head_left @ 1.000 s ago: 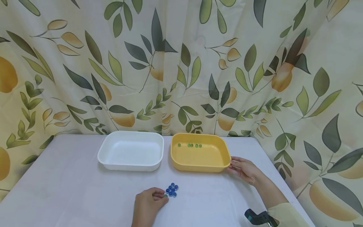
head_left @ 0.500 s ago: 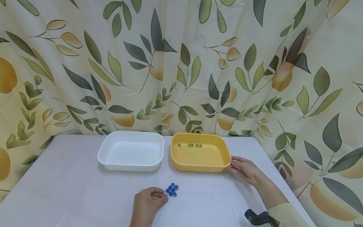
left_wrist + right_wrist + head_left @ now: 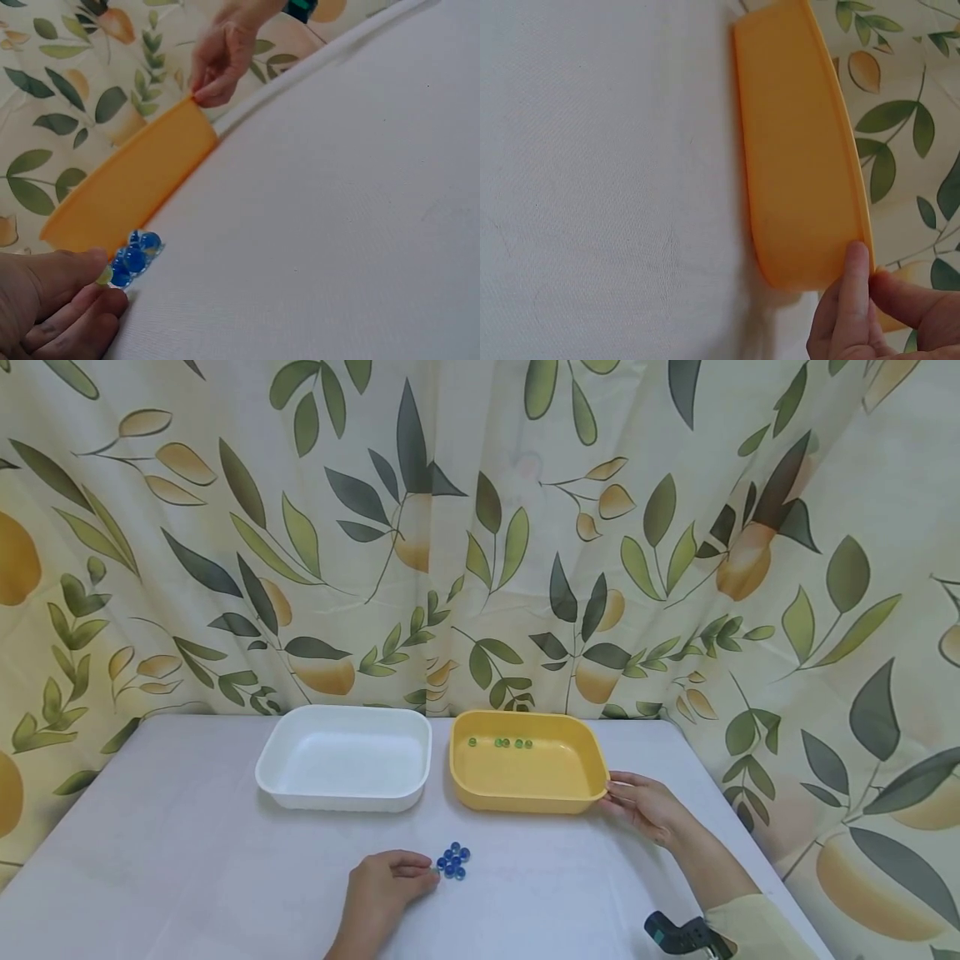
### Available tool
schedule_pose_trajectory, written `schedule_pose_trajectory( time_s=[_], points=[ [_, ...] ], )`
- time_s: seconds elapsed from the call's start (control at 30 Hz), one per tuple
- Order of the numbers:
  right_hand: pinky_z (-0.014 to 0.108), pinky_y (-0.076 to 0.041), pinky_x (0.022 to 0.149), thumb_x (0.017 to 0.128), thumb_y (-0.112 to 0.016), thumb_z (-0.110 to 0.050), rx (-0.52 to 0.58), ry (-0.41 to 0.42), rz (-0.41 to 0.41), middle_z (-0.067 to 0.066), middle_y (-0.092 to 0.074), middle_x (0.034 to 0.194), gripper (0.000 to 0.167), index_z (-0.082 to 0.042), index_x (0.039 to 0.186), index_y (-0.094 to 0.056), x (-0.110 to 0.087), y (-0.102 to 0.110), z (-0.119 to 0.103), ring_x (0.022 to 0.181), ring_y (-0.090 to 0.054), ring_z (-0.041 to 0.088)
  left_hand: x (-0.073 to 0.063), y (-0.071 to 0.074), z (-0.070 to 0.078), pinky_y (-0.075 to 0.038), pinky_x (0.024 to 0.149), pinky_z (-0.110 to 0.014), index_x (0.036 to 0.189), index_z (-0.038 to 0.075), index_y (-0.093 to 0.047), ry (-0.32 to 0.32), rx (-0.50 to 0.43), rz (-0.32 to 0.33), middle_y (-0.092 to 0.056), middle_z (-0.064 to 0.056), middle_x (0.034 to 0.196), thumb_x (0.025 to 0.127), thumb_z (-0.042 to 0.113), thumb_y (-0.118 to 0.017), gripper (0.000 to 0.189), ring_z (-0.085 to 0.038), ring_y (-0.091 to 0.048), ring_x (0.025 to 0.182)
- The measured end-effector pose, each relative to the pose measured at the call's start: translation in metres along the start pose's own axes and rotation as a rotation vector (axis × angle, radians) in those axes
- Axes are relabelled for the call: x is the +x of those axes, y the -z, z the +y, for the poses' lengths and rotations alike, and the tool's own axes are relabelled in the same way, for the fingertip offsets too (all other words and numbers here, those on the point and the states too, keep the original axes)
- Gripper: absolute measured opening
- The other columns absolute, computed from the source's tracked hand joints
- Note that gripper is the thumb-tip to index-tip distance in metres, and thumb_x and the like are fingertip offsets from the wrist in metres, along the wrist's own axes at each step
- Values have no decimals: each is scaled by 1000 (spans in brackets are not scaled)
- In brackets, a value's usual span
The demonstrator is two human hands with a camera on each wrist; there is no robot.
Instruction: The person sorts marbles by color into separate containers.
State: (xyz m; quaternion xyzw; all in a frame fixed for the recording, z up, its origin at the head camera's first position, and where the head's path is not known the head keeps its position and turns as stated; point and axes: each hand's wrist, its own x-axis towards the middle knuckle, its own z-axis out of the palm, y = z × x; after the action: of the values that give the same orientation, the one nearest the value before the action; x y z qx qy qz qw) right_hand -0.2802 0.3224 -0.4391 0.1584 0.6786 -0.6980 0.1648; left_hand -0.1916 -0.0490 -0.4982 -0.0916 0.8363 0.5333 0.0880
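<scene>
My left hand (image 3: 386, 883) pinches a small green glass marble (image 3: 105, 277) between thumb and fingers, mostly hidden by them in the head view. Right beside its fingertips, a cluster of blue glass marbles (image 3: 453, 861) lies on the white tablecloth. My right hand (image 3: 647, 806) grips the near right corner of a yellow tray (image 3: 525, 802); in the right wrist view its thumb and fingers are on either side of the rim. Several green marbles (image 3: 507, 743) sit in a row toward the back inside that tray.
A white tray (image 3: 341, 799) stands left of the yellow one, a narrow gap between them. Behind the table hangs a curtain (image 3: 480, 527) printed with leaves and fruit. A dark device (image 3: 686, 935) is at the right wrist.
My left hand has shifted slightly left and its fingers now cover more of the green marble. The right hand keeps its grip on the yellow tray, and the blue marbles stay put.
</scene>
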Motion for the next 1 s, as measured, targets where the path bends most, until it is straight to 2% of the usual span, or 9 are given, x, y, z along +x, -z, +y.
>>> schedule_pose_trajectory(
  time_s=[0.17, 0.5, 0.73, 1.0],
  points=[
    [29, -57, 90, 100, -53, -3, 0, 3, 8, 16, -61, 115, 62, 10, 150, -19, 0, -1, -1, 92, -69, 13, 2, 8, 5, -60, 72, -33, 97, 10, -76, -1, -45, -24, -74, 2, 80, 76, 25, -84, 26, -12, -70, 77],
    [30, -57, 91, 100, -54, -3, 9, 2, 25, 15, -61, 112, 62, 10, 150, -20, 1, -1, 0, 89, -69, 13, 6, 20, 30, -61, 71, -27, 105, 2, -74, -41, -197, -66, -76, -5, 88, 79, 23, -82, 35, -13, -72, 81],
    [30, -57, 89, 100, -53, -3, 9, 8, 20, 14, -62, 109, 61, 11, 149, -20, 1, -1, 2, 87, -69, 13, 13, 19, 37, -61, 75, -26, 108, 2, -74, -21, -240, -92, -76, -5, 92, 81, 23, -81, 35, -14, -72, 84],
    [29, -58, 88, 100, -53, -2, 13, 11, 17, 14, -63, 108, 61, 11, 149, -21, 2, 0, 2, 87, -69, 13, 25, 16, 49, -61, 76, -28, 103, 5, -75, 0, -253, -83, -76, -7, 92, 81, 25, -82, 30, -16, -72, 85]
  ],
)
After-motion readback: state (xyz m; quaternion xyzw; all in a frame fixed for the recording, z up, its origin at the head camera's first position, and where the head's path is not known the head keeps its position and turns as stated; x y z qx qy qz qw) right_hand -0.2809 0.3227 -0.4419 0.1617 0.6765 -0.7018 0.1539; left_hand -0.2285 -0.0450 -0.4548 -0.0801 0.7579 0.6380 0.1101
